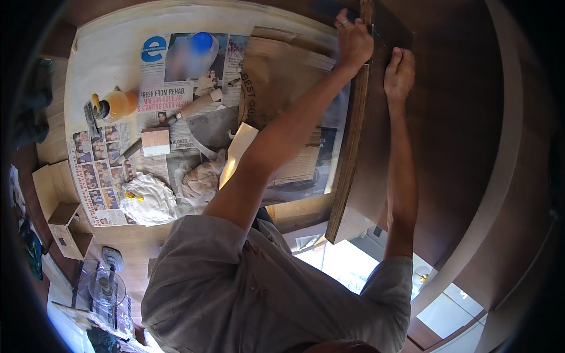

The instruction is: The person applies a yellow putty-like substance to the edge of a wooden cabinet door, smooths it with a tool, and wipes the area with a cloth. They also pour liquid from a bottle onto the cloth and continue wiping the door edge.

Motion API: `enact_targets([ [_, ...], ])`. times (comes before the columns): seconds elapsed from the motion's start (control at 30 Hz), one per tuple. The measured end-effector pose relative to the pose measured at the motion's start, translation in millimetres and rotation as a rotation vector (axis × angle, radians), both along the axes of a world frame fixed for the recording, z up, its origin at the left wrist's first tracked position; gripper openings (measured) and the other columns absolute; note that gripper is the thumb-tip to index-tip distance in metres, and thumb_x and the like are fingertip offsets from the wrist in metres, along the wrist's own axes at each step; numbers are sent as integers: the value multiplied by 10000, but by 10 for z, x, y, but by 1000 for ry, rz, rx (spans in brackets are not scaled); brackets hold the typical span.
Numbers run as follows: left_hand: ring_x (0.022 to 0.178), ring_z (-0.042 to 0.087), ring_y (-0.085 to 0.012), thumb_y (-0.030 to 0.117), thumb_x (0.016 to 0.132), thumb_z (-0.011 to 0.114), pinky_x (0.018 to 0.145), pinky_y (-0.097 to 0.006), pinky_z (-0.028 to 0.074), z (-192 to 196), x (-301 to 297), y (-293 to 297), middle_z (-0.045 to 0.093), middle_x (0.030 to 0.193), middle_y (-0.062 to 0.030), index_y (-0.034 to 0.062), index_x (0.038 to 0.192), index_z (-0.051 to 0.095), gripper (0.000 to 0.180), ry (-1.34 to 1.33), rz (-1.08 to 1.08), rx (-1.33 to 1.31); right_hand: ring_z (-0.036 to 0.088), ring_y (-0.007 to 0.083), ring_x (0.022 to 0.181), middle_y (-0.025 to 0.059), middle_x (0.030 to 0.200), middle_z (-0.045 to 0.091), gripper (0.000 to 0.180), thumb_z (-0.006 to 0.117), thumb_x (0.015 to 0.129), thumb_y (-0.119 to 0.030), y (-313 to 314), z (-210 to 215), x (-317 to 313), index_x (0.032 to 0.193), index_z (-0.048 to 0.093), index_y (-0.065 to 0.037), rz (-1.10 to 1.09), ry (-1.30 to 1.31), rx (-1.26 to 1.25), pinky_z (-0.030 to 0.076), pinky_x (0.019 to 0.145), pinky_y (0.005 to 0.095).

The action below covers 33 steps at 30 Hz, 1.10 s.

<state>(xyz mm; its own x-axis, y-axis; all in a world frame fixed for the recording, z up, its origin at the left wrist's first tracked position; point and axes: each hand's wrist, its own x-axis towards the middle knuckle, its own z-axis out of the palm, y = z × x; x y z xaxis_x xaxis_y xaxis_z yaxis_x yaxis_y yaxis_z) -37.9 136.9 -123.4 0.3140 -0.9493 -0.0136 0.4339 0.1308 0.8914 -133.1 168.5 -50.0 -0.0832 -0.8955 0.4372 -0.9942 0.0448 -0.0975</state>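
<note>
My left hand (354,44) reaches to the top, beside the edge of a brown wooden panel (348,147). Its fingers are closed around a dark bluish thing (329,8), blurred and partly cut off, whose kind I cannot make out. On the other side of that edge, my right hand (399,75) is held against the dark brown wooden surface (450,135) with its fingers curled in. Whatever it may hold is hidden. Beneath my left forearm lie brown cardboard (282,73) and a folded pale sheet (239,152).
Newspaper (154,76) covers the work surface. On it are an orange bottle (120,105), a scraper (92,119), wooden-handled tools (200,103), a block (155,142), a white cloth (150,200), a brown rag (202,181) and a round blue thing (200,42). A small wooden box (69,230) stands left.
</note>
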Motion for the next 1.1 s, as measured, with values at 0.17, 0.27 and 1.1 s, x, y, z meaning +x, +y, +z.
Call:
enact_targets([
  [0.17, 1316, 389, -512, 143, 1048, 366, 1121, -511, 338, -85, -15, 157, 354, 1422, -362, -207, 1315, 363, 440, -188, -225, 186, 635, 394, 963, 193, 1001, 655, 343, 452, 1076, -315, 4, 6, 19, 1025, 616, -18, 2, -79, -2, 488, 852, 468],
  [0.27, 1308, 398, -511, 126, 1032, 381, 1131, -506, 338, -375, -220, -92, 364, 1405, -365, -208, 1278, 397, 415, -508, -18, -147, 633, 397, 976, 190, 1013, 654, 352, 447, 1077, -327, 15, 14, 10, 1033, 614, -21, -10, -71, 14, 486, 862, 466],
  [1.1, 1174, 474, -452, 21, 855, 585, 971, -524, 420, -478, -344, -621, 436, 1236, -343, -109, 959, 600, 167, -572, -35, -97, 632, 372, 910, 209, 970, 643, 359, 448, 1087, -319, 10, 30, 48, 1021, 613, -6, 10, -101, -5, 486, 831, 439],
])
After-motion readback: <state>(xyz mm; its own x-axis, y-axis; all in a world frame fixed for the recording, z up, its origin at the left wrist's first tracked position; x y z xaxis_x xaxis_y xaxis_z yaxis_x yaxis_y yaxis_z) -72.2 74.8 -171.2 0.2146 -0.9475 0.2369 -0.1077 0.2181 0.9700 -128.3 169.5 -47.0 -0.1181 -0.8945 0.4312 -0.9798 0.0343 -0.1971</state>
